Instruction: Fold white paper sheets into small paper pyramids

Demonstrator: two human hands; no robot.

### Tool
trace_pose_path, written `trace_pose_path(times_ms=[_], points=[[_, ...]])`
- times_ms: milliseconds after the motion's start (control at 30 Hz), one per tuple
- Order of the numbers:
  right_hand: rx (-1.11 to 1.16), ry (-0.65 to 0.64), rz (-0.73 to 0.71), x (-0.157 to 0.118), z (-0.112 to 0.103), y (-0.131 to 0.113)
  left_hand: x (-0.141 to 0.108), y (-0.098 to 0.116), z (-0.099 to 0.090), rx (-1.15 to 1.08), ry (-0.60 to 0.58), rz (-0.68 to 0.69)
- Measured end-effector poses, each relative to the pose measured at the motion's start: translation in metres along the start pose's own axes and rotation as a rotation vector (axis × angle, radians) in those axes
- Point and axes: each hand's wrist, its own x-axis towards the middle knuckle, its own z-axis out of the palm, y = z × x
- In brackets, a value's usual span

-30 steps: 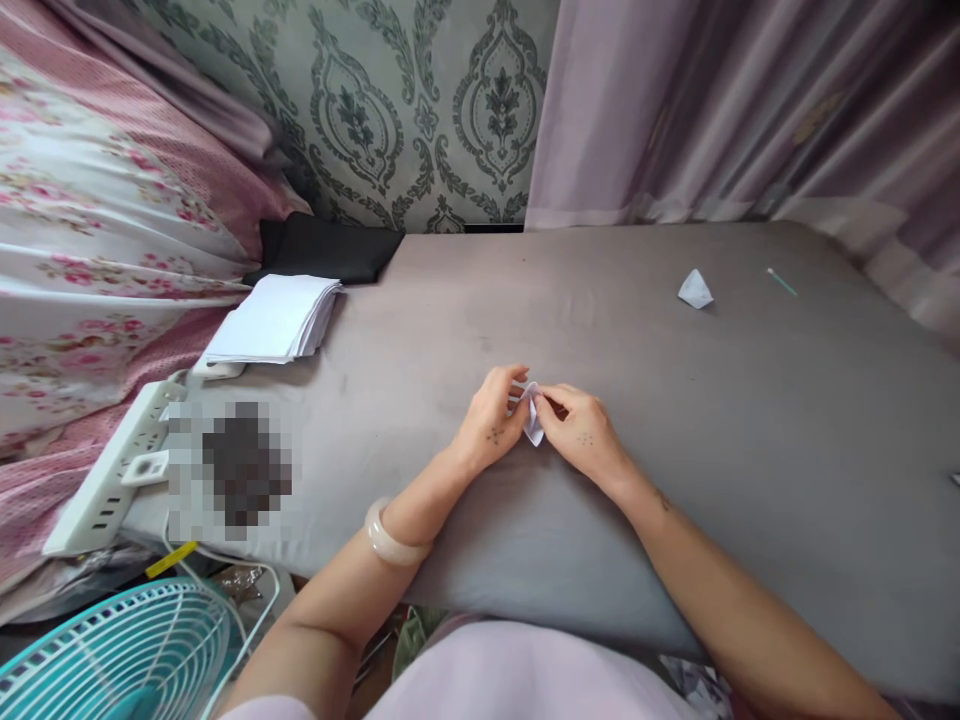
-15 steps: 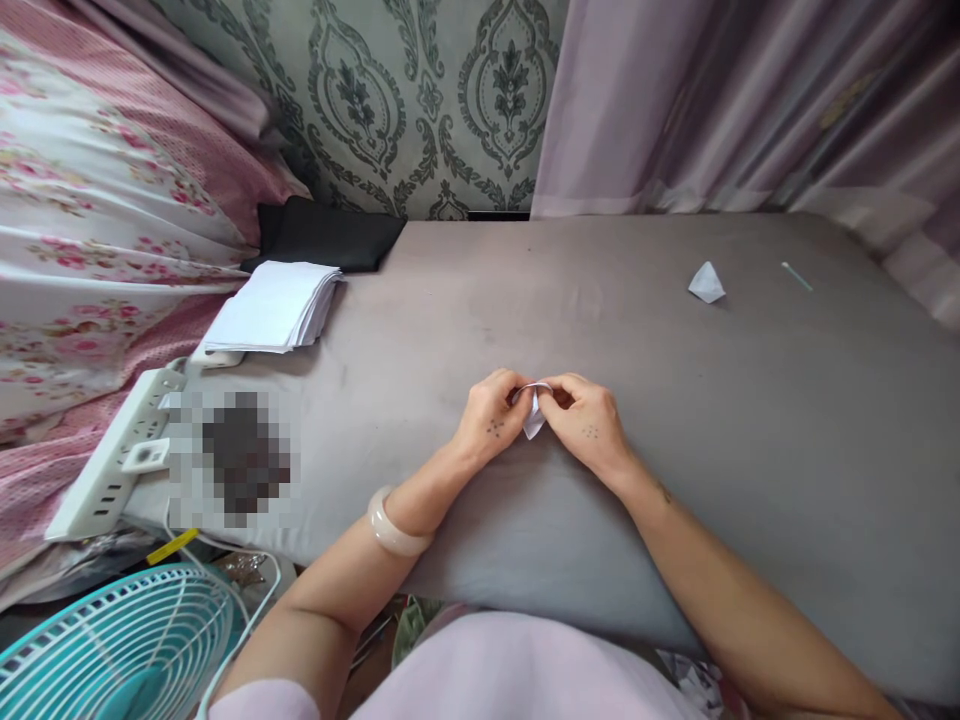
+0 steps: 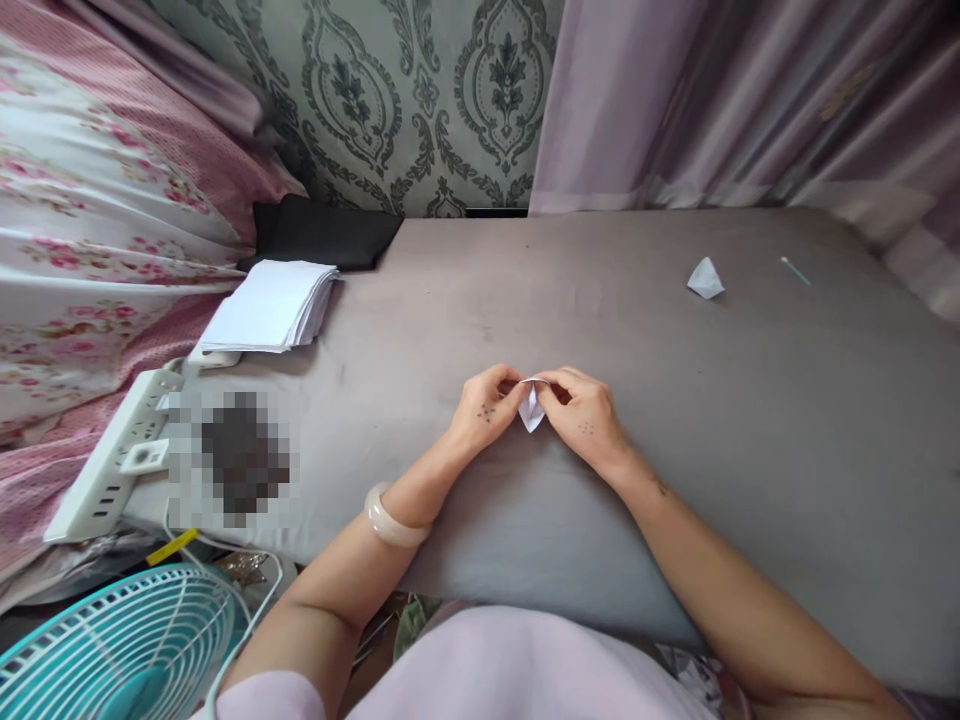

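Between my two hands is a small folded white paper (image 3: 532, 409), its pointed end hanging toward me. My left hand (image 3: 489, 408) pinches its left edge between thumb and fingers. On the opposite edge, my right hand (image 3: 583, 412) has a matching pinch. The fingertips behind the paper are partly hidden. Farther back on the right, a second folded paper piece (image 3: 706, 279) rests on the grey cloth surface (image 3: 600, 310), apart from both hands.
A stack of white paper (image 3: 270, 305) lies at the left, before a black folded item (image 3: 322, 232). Nearer me are a white power strip (image 3: 112, 455), a blurred-out patch and a turquoise fan (image 3: 142, 650). A cotton swab (image 3: 796, 270) lies at far right.
The folded paper has spread a little wider between my thumbs, so more of its inner face shows. My left hand has shifted slightly left. Both hands keep their pinch.
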Motion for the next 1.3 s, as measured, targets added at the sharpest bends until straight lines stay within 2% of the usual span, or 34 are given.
trace_pose_path(times_ms=[133,200,267,333,433,700,1033,1133,1300], points=[[0.030,0.082,0.072,0.002,0.002,-0.001,-0.001,0.000,0.002,-0.151,-0.105,-0.106],[0.104,0.089,0.169,0.001,0.003,-0.003,-0.001,0.000,0.004,-0.260,-0.074,-0.108],[0.205,0.025,0.303,-0.001,0.006,-0.005,-0.001,-0.002,0.006,-0.331,0.035,-0.076],[0.273,-0.096,0.418,-0.003,0.008,-0.007,0.000,-0.005,0.008,-0.337,0.124,-0.034],[0.272,-0.185,0.497,-0.005,0.010,-0.008,0.001,-0.008,0.010,-0.309,0.123,-0.023],[0.127,-0.055,0.427,-0.005,0.007,-0.013,-0.002,-0.008,0.016,-0.206,0.041,-0.073],[-0.131,-0.152,0.390,-0.002,0.006,-0.016,0.005,-0.022,0.016,-0.163,-0.019,-0.138],[-0.126,-0.170,0.416,-0.002,0.005,-0.015,0.004,-0.016,0.010,-0.167,-0.050,-0.146],[-0.155,-0.221,0.381,-0.006,0.002,-0.014,0.001,-0.002,-0.003,-0.312,-0.035,-0.106]])
